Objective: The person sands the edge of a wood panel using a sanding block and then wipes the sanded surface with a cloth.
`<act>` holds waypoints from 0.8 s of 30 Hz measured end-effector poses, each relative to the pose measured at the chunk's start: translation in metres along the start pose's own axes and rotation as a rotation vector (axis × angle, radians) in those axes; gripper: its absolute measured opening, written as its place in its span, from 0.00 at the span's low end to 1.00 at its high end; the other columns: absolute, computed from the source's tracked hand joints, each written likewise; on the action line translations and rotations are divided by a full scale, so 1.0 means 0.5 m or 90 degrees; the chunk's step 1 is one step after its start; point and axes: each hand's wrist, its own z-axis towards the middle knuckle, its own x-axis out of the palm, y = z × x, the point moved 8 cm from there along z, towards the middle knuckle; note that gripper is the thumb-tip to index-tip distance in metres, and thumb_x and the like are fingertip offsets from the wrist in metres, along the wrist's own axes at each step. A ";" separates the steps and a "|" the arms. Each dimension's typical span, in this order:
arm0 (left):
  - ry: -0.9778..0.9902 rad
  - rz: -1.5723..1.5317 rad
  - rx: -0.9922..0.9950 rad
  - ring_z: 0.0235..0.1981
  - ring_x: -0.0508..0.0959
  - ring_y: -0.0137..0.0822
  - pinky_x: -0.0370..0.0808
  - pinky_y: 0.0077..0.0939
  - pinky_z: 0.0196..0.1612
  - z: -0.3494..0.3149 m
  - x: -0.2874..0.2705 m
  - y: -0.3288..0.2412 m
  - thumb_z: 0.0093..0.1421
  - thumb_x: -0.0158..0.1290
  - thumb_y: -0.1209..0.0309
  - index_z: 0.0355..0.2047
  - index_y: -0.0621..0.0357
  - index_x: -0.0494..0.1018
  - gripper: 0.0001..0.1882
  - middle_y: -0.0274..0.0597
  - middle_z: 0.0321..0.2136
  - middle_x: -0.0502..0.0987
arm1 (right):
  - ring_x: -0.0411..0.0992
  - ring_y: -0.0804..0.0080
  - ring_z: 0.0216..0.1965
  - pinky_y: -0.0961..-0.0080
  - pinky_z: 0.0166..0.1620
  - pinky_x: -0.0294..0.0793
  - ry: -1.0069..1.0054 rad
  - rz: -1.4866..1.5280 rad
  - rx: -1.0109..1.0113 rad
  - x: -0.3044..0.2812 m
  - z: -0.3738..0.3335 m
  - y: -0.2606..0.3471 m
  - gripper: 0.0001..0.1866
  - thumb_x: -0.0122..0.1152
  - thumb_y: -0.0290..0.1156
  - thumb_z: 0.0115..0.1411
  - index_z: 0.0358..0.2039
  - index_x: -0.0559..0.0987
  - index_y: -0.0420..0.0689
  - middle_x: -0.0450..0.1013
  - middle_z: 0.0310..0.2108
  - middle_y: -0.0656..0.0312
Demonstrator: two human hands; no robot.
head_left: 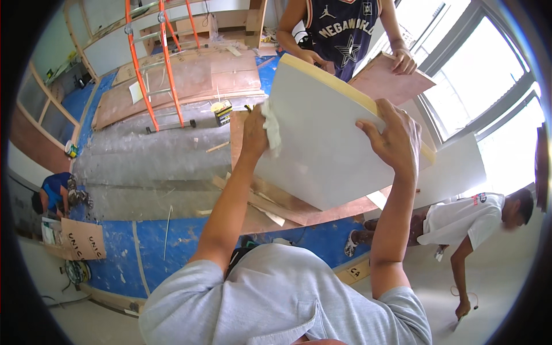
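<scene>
A pale grey-white panel (322,138) with a yellowish edge band (339,85) is held up tilted in front of me. My left hand (255,133) is closed on a crumpled whitish cloth (272,123), which lies against the panel's left side. At the panel's upper right edge, my right hand (398,137) grips the board, thumb on the pale face and fingers over the edge. The underside of the panel and part of my right fingers are hidden. Below it lies a brown wooden board (339,211) with loose wood strips (282,206).
Across from me, a person in a dark jersey (339,34) holds a brown board (394,80). An orange stepladder (167,63) stands at far left. Another person in a white shirt (466,221) bends at right; one crouches (57,192) at left. Blue sheeting (172,241) covers some floor.
</scene>
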 end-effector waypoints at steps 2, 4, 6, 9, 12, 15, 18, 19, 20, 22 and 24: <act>-0.017 -0.103 -0.038 0.44 0.80 0.42 0.77 0.34 0.51 -0.010 0.008 -0.007 0.77 0.40 0.65 0.56 0.66 0.73 0.19 0.49 0.47 0.80 | 0.78 0.51 0.31 0.55 0.36 0.74 0.019 0.004 0.023 0.001 -0.002 0.001 0.22 0.73 0.51 0.55 0.37 0.79 0.46 0.79 0.29 0.56; -0.071 -0.048 0.074 0.42 0.81 0.49 0.77 0.37 0.47 0.030 0.024 -0.095 0.78 0.40 0.64 0.52 0.66 0.74 0.19 0.54 0.44 0.81 | 0.79 0.51 0.32 0.55 0.36 0.74 0.018 -0.002 0.017 0.000 -0.001 0.004 0.22 0.73 0.50 0.56 0.37 0.78 0.46 0.79 0.29 0.56; -0.077 0.139 0.154 0.37 0.81 0.57 0.76 0.43 0.42 0.083 0.049 -0.210 0.78 0.40 0.63 0.45 0.64 0.75 0.18 0.60 0.36 0.81 | 0.79 0.52 0.33 0.55 0.36 0.74 -0.004 -0.018 -0.005 -0.004 -0.008 0.012 0.21 0.73 0.50 0.56 0.37 0.78 0.46 0.79 0.29 0.56; -0.088 0.176 0.208 0.36 0.76 0.38 0.73 0.36 0.44 0.114 0.081 -0.330 0.79 0.36 0.61 0.46 0.64 0.73 0.20 0.47 0.36 0.78 | 0.80 0.52 0.35 0.55 0.37 0.74 0.055 -0.010 0.019 0.005 -0.003 0.010 0.21 0.72 0.49 0.57 0.38 0.78 0.47 0.80 0.31 0.56; -0.152 0.122 0.211 0.37 0.83 0.54 0.77 0.43 0.41 0.053 0.056 -0.225 0.73 0.42 0.69 0.46 0.62 0.75 0.13 0.56 0.34 0.81 | 0.80 0.51 0.36 0.53 0.38 0.74 0.011 -0.015 0.002 0.009 -0.018 0.004 0.21 0.72 0.49 0.57 0.39 0.78 0.47 0.80 0.32 0.56; -0.103 0.042 0.071 0.44 0.83 0.47 0.77 0.37 0.52 -0.070 0.007 0.077 0.71 0.40 0.73 0.54 0.63 0.74 0.17 0.47 0.39 0.83 | 0.80 0.50 0.36 0.53 0.41 0.73 0.033 0.024 0.037 0.017 -0.014 -0.019 0.24 0.73 0.53 0.56 0.40 0.79 0.46 0.80 0.31 0.55; -0.020 0.076 -0.096 0.42 0.81 0.39 0.77 0.35 0.52 -0.172 -0.033 0.318 0.72 0.40 0.69 0.51 0.60 0.73 0.15 0.40 0.37 0.80 | 0.81 0.48 0.41 0.50 0.43 0.74 0.042 -0.004 0.033 0.007 -0.014 -0.031 0.23 0.73 0.50 0.56 0.40 0.80 0.45 0.82 0.35 0.53; 0.037 -0.008 -0.137 0.41 0.80 0.36 0.77 0.34 0.50 -0.185 -0.072 0.365 0.74 0.40 0.64 0.50 0.58 0.73 0.16 0.38 0.37 0.78 | 0.80 0.47 0.42 0.49 0.43 0.75 0.055 0.024 0.029 0.008 -0.013 -0.021 0.23 0.73 0.50 0.56 0.42 0.80 0.45 0.81 0.36 0.51; 0.096 -0.128 -0.169 0.40 0.79 0.34 0.78 0.32 0.48 -0.176 -0.123 0.392 0.75 0.40 0.58 0.48 0.56 0.72 0.17 0.37 0.37 0.77 | 0.80 0.46 0.43 0.48 0.44 0.76 0.064 0.056 0.025 0.009 -0.009 -0.005 0.23 0.73 0.49 0.57 0.43 0.80 0.45 0.81 0.36 0.49; 0.177 -0.257 -0.182 0.39 0.76 0.30 0.78 0.30 0.44 -0.130 -0.197 0.384 0.78 0.39 0.48 0.46 0.52 0.71 0.22 0.33 0.38 0.74 | 0.81 0.48 0.43 0.50 0.45 0.77 0.027 0.090 -0.004 -0.006 -0.005 0.027 0.25 0.71 0.51 0.59 0.47 0.80 0.45 0.81 0.36 0.51; 0.046 0.039 -0.050 0.42 0.78 0.34 0.78 0.33 0.46 -0.089 -0.018 0.145 0.79 0.40 0.55 0.52 0.59 0.72 0.21 0.39 0.42 0.76 | 0.81 0.51 0.42 0.53 0.44 0.78 0.018 0.019 0.008 0.010 -0.023 -0.035 0.28 0.71 0.52 0.58 0.49 0.79 0.43 0.82 0.37 0.55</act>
